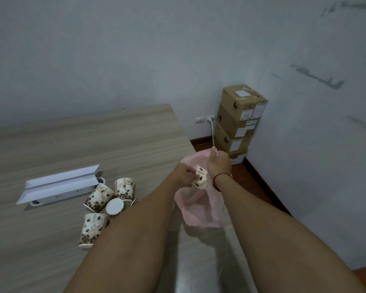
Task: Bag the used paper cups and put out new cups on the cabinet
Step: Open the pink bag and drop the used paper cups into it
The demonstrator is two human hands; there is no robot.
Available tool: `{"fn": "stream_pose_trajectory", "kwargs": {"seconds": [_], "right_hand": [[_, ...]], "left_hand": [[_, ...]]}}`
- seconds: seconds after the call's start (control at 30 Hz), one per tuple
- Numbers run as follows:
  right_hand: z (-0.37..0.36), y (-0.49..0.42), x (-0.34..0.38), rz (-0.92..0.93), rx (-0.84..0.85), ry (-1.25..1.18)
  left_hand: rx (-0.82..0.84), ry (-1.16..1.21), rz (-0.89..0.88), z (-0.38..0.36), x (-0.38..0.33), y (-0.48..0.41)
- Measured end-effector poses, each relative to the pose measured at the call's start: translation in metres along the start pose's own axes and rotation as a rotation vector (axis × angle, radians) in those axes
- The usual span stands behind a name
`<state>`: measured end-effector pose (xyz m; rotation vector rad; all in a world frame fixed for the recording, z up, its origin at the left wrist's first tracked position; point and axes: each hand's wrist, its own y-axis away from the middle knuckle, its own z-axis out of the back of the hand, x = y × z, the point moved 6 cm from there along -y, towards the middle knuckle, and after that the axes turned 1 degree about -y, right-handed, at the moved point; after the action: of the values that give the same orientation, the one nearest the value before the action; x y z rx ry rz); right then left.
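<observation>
My left hand [183, 173] grips a paper cup [201, 178] printed with coffee beans, right at the mouth of a pink plastic bag [201, 210]. Above it, my right hand [218, 163] pinches the bag's upper edge and holds the mouth up beside the wooden cabinet top [93, 140]. Several more used cups of the same print [106, 206] lie tipped over in a cluster on the cabinet, left of my left forearm. One of them shows its white bottom [114, 206].
A white open cable-box lid [59, 182] stands up from the cabinet at the left. Stacked cardboard boxes [239, 121] fill the room corner next to a wall socket with a white cable [211, 127]. Reddish wooden floor lies below the bag.
</observation>
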<state>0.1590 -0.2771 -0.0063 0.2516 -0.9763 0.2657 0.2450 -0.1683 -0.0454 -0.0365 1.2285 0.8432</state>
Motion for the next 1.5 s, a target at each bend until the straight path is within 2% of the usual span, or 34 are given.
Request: {"fn": "stream_pose_trajectory", "kwargs": {"seconds": [0.13,0.33,0.4,0.6,0.73,0.87,1.13,1.33,1.4,1.5], "right_hand": [[0.003,-0.001,0.002,0.037,-0.003,-0.008],[-0.017,0.005,0.005,0.047,0.035,-0.002],[-0.027,0.009,0.008,0.051,0.058,-0.001],[-0.046,0.019,0.007,0.046,0.080,0.017],[-0.055,0.028,-0.005,0.071,0.094,0.028],[-0.057,0.035,-0.017,0.108,0.101,0.010],[-0.034,0.028,-0.008,0.122,0.040,-0.037],[-0.020,0.031,0.010,0.139,0.011,-0.062],[-0.015,0.031,0.015,0.156,0.011,-0.069],[-0.007,0.028,0.014,0.145,0.016,-0.095]], "left_hand": [[-0.029,-0.144,-0.010,0.001,0.006,0.001],[-0.352,-0.205,0.007,0.079,0.023,0.009],[-0.397,-0.289,0.057,0.096,0.040,0.012],[-0.252,-0.481,0.268,0.092,0.109,0.012],[-0.138,-0.716,0.269,0.066,0.137,0.017],[-0.246,-0.842,0.208,0.054,0.145,0.026],[-0.475,-0.599,0.097,0.100,0.087,0.031],[-0.341,-0.144,-0.034,0.107,0.047,0.034],[-0.301,-0.015,-0.028,0.099,0.037,0.036],[-0.153,0.058,0.022,0.074,0.029,0.041]]}}
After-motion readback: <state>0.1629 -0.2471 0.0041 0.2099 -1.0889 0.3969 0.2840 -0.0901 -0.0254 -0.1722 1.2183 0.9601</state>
